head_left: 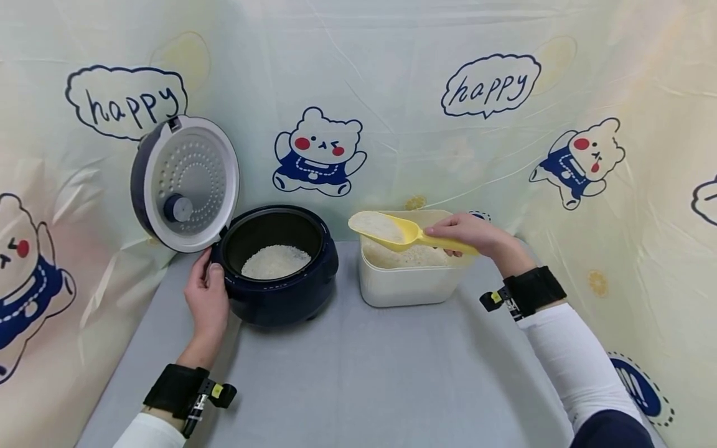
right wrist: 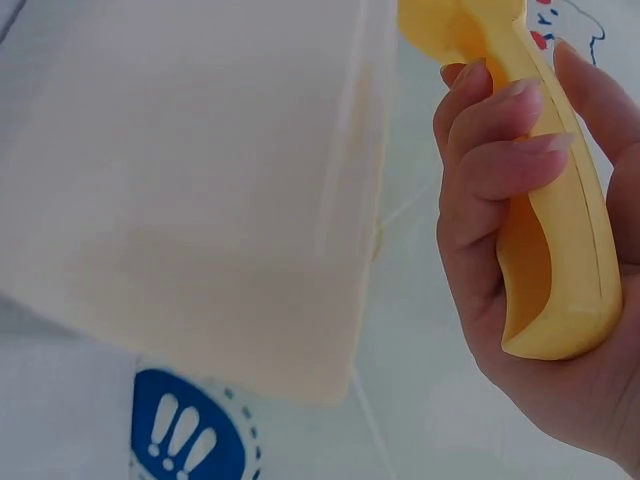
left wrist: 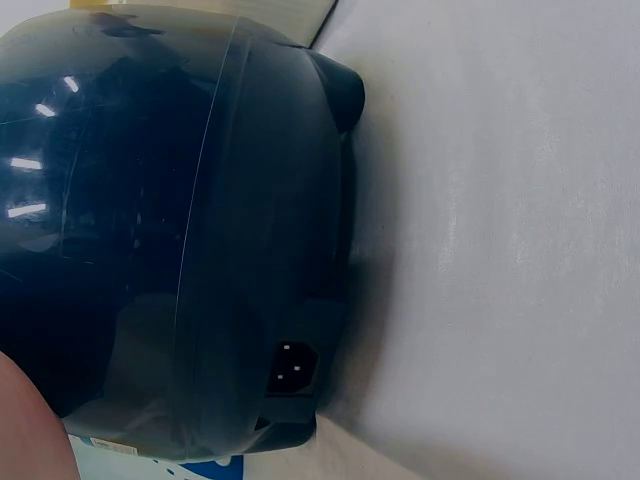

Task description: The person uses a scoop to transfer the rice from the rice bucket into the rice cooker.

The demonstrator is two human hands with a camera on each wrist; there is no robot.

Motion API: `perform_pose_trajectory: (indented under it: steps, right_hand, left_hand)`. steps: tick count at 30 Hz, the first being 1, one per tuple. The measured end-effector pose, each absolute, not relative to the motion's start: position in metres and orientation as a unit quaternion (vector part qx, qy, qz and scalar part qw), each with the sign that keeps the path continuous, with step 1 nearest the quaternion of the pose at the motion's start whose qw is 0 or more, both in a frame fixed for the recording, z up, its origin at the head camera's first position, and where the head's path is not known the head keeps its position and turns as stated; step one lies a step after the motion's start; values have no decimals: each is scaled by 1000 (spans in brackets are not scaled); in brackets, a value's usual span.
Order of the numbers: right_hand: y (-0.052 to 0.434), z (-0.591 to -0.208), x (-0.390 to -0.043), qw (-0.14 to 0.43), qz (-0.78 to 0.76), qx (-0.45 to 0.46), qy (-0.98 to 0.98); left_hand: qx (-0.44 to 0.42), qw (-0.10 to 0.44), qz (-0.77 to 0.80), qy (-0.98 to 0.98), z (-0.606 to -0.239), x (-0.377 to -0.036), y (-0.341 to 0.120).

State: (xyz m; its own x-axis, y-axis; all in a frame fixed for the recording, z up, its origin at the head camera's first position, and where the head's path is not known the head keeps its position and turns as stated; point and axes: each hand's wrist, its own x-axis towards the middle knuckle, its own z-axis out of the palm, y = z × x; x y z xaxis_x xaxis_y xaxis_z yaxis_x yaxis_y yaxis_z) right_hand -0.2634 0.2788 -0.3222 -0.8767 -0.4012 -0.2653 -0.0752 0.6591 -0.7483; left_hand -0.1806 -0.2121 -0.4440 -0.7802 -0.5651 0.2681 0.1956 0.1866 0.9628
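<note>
1. Near field: grey desk [head_left: 358, 373], both forearms in white sleeves with black wrist straps.
2. Left hand [head_left: 207, 298] rests against the near-left wall of the dark blue rice cooker [head_left: 277, 267]. Fingers lie along the body and the thumb sits at the rim; it steadies the cooker and does not lift it. The left wrist view shows only the cooker's glossy side and its power socket [left wrist: 293, 366].
3. Right hand [head_left: 476, 239] has its grip closed round the handle of the yellow scoop [head_left: 392, 229], fingers wrapped and thumb on top, as the right wrist view confirms. The scoop is heaped with rice and is held just above the left rim of the white tub [head_left: 411, 274], bowl pointing left toward the cooker.
4. The cooker pot already holds a shallow layer of rice [head_left: 276, 261]. The lid [head_left: 187, 183] stands open at far left, clear of the pot mouth.
5. Judgement: keep the scoop level across the gap between tub and cooker, since a heaped load sheds grains if tilted. Tip only once the bowl is over the pot centre, and low.
6. Judgement: keep the left hand's thumb off the rim edge where rice falls.
</note>
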Motion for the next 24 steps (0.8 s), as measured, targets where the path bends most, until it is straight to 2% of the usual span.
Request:
perform_pose_trajectory:
  steps: [24]
  right_hand:
    - [169, -264, -268, 241, -358, -210, 877]
  left_hand:
    - [130, 310, -623, -706, -445, -182, -215]
